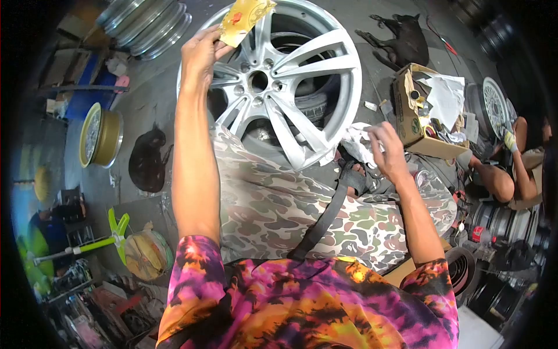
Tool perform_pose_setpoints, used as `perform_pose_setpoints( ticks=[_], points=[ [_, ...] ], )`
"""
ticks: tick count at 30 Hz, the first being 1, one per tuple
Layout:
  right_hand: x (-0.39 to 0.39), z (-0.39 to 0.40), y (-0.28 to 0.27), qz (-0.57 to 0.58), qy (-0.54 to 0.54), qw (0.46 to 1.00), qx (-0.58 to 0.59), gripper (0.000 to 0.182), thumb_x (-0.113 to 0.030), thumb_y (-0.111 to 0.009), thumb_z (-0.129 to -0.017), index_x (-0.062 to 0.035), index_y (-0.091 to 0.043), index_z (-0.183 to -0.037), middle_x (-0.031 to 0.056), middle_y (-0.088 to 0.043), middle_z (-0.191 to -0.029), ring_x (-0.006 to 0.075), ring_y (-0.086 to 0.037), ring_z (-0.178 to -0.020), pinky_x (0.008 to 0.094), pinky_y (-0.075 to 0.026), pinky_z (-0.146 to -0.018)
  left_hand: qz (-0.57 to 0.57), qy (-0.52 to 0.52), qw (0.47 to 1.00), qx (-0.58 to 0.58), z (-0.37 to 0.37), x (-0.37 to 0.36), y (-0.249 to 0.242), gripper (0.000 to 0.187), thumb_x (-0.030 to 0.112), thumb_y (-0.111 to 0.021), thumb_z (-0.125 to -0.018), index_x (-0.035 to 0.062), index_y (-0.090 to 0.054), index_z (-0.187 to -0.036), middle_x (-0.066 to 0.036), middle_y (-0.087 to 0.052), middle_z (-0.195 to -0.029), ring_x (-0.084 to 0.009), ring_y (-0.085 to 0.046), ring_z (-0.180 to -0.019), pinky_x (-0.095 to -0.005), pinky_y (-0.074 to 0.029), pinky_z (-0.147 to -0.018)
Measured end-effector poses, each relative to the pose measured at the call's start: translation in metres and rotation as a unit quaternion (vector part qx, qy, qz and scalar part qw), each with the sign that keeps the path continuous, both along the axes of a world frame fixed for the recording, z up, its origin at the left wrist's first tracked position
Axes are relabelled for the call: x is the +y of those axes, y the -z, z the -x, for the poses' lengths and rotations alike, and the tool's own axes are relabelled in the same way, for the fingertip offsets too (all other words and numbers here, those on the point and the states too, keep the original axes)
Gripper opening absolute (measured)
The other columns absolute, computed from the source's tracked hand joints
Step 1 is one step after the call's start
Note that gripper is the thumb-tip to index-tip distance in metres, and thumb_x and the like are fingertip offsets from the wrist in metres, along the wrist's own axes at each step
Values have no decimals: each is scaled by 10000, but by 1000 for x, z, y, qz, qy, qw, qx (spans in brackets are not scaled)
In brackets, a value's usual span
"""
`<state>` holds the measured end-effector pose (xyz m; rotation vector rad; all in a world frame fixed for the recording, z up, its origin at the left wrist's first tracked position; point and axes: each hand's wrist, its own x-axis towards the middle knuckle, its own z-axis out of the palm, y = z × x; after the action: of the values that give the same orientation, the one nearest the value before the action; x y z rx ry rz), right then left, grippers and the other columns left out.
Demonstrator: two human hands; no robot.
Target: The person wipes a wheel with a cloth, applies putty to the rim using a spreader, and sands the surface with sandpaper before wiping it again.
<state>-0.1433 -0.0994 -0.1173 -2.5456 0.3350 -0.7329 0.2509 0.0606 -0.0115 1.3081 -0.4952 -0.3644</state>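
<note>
My left hand (201,55) is raised at the wheel's upper left. It pinches a worn yellow sheet with red print (247,22), which looks like sandpaper. Behind the sheet is a large silver alloy wheel rim (302,119), its spoked face turned up towards me. A tyre (314,110) shows under it, between the spokes. Low on the right of the rim, my right hand (390,154) has bent fingers closed on a crumpled white cloth or paper (357,144); part of the grip is hidden. My legs in camouflage trousers (302,215) stretch beside the rim.
A cardboard box (436,150) of papers and small items stands to the right. One dark dog (401,38) lies beyond it, another dark animal (150,160) at left. A gold rim (100,135) stands further left. At far right, a gloved person (511,139) handles another wheel (494,104).
</note>
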Motion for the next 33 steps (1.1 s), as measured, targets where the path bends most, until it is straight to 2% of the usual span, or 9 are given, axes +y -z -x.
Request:
perform_pose_setpoints(
  ticks=[3,4,9,13,14,16,23,28,33],
  points=[
    [-22,-8,-6,-157,137,974,-88,168,-121,-507,-1014,6,-614,-1039,77,-590,-807,140,-544,-752,291,-448,-689,-52,-35,998,31,-23,25,1,195,21,-577,-903,-125,-648,-1011,-108,-647,-845,-186,-659,-700,-303,-605,-707],
    [-37,-8,-10,-211,162,961,-77,253,-208,-465,-1047,-7,-618,-1026,41,-599,-815,115,-533,-763,269,-431,-695,-92,-10,995,44,-44,39,10,102,55,-617,-846,-40,-652,-862,-39,-563,-746,-141,-538,-584,-277,-499,-572],
    [-87,-29,-28,-491,165,853,-64,328,-283,-404,-1063,17,-524,-1121,106,-647,-892,194,-626,-855,313,-492,-773,-398,73,913,58,-92,109,93,128,183,-639,-747,55,-637,-743,-35,-576,-750,-146,-546,-654,-310,-457,-604],
    [-75,-42,-8,-668,188,719,21,351,-258,-304,-1070,39,-390,-1234,199,-659,-987,294,-666,-979,400,-538,-906,-459,172,867,85,-45,116,134,131,200,-613,-742,72,-631,-719,-23,-587,-763,-160,-561,-719,-304,-449,-638],
    [-61,-44,-2,-690,187,699,15,350,-253,-288,-1066,45,-380,-1224,202,-653,-998,303,-665,-975,420,-535,-925,-478,182,854,97,-39,116,141,116,164,-577,-727,70,-645,-741,-11,-618,-786,-110,-467,-600,-266,-366,-557],
    [-43,-49,11,-714,193,673,-10,354,-241,-288,-1052,67,-400,-1186,208,-641,-1032,321,-661,-957,458,-530,-940,-491,240,826,137,-38,112,148,85,155,-566,-731,78,-597,-708,-14,-549,-731,-127,-445,-600,-274,-373,-576],
    [-45,-57,28,-533,220,815,-60,347,-293,-352,-1028,13,-453,-1158,164,-618,-883,277,-662,-745,379,-564,-720,-282,137,927,205,-17,111,203,98,147,-550,-745,79,-587,-684,-19,-537,-738,-127,-490,-703,-238,-398,-664],
    [-61,-65,38,-352,300,887,-7,387,-309,-359,-1027,32,-539,-1051,177,-612,-859,276,-607,-840,394,-473,-780,-283,102,936,180,-2,109,210,166,219,-552,-727,73,-627,-746,-48,-576,-810,-178,-551,-717,-355,-451,-507],
    [-89,-77,7,-271,260,926,-44,416,-325,-365,-1018,32,-572,-1069,241,-628,-984,343,-590,-926,436,-438,-860,-268,62,927,254,56,116,224,155,231,-550,-724,98,-607,-779,-52,-581,-876,-220,-568,-719,-372,-488,-553]
  ],
)
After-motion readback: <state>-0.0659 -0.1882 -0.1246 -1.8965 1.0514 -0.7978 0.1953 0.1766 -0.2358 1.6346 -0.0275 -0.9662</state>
